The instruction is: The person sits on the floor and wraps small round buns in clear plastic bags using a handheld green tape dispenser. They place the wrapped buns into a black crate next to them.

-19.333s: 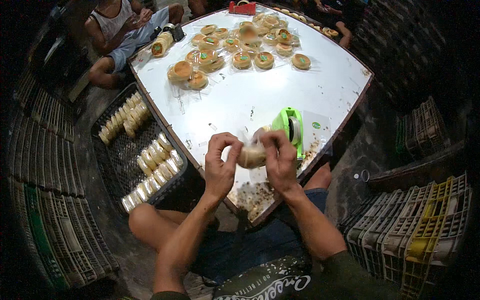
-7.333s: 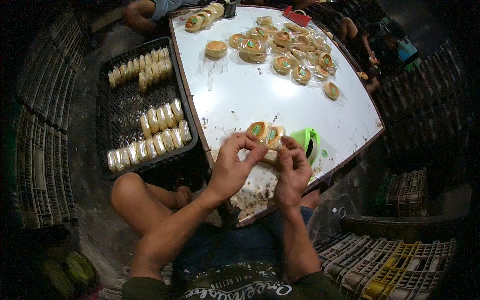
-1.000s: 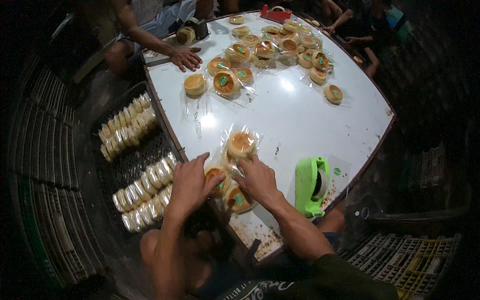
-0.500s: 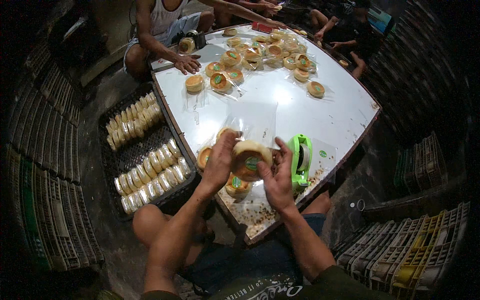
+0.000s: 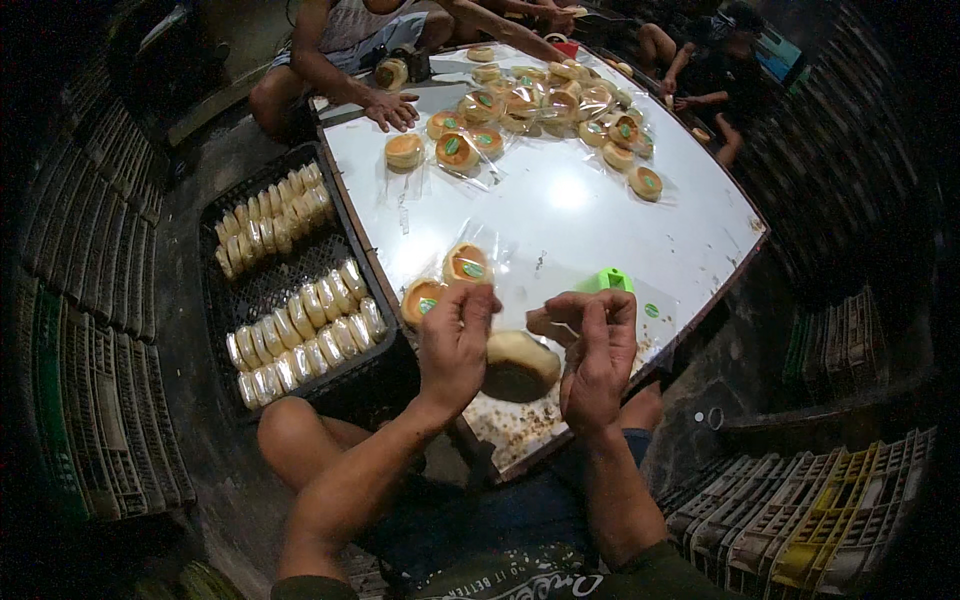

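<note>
Between my hands, over the near corner of the white table point(image 5: 570, 235), hangs a round flat bun point(image 5: 522, 367), slightly blurred, apparently in a clear plastic bag. My left hand point(image 5: 455, 345) pinches at its left upper side, fingers closed. My right hand point(image 5: 597, 360) is closed in a pinch at the right, thumb and fingertips together above the bun. The thin film itself is hard to make out. Just beyond my left hand lie a bagged bun point(image 5: 467, 262) and another bun point(image 5: 421, 299), both with green stickers. A bright green tape dispenser point(image 5: 613, 279) stands behind my right hand, mostly hidden.
A black crate point(image 5: 272, 285) with rows of wrapped buns sits left of the table. Many bagged buns point(image 5: 520, 102) are heaped at the far side. A co-worker's hand point(image 5: 391, 110) rests on the far left edge. Stacked crates point(image 5: 800, 510) line both sides.
The bun has tipped and dropped lower and to the right, its stickered face no longer showing. My hands have shifted from its sides to pinching above it.
</note>
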{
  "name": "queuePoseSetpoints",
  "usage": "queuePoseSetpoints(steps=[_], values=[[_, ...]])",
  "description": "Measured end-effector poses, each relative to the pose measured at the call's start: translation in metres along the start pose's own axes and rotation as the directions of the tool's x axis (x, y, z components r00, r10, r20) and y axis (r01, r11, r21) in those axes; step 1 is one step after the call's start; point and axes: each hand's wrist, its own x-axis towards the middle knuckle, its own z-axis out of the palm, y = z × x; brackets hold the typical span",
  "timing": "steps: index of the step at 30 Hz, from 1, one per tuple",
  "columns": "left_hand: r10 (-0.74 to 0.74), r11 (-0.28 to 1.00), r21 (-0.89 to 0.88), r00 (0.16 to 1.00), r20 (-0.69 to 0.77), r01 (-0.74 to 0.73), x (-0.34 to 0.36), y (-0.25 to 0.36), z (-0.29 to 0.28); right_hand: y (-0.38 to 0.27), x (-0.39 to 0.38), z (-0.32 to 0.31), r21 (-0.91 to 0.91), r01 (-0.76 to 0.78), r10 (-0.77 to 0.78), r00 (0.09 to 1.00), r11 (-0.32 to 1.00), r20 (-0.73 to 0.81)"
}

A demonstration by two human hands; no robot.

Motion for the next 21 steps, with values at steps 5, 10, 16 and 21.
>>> queuePoseSetpoints(steps=[5, 10, 16, 21], values=[[-0.016, 0.998, -0.062, 1.0, -0.01, 0.016, 0.004, -0.013, -0.002, 0.01, 0.003, 0.009, 0.016, -0.059, 0.06, 0.998, 0.998, -0.021], [0.677, 0.736, 0.336, 0.641, -0.362, -0.588, 0.001, -0.035, 0.006, 0.006, 0.006, 0.025, -0.012, -0.1, 0.097, 0.986, 0.995, -0.134], [-0.307, 0.898, -0.229, 0.909, 0.284, 0.375, 0.003, 0.012, -0.005, 0.027, 0.009, -0.003, -0.452, 0.036, -0.058, 0.998, 0.891, -0.034], [-0.437, 0.702, -0.549, 0.883, 0.171, 0.454, 0.007, 0.023, -0.007, 0.035, -0.009, 0.011, -0.748, 0.593, -0.517, 0.759, 0.298, 0.395]])
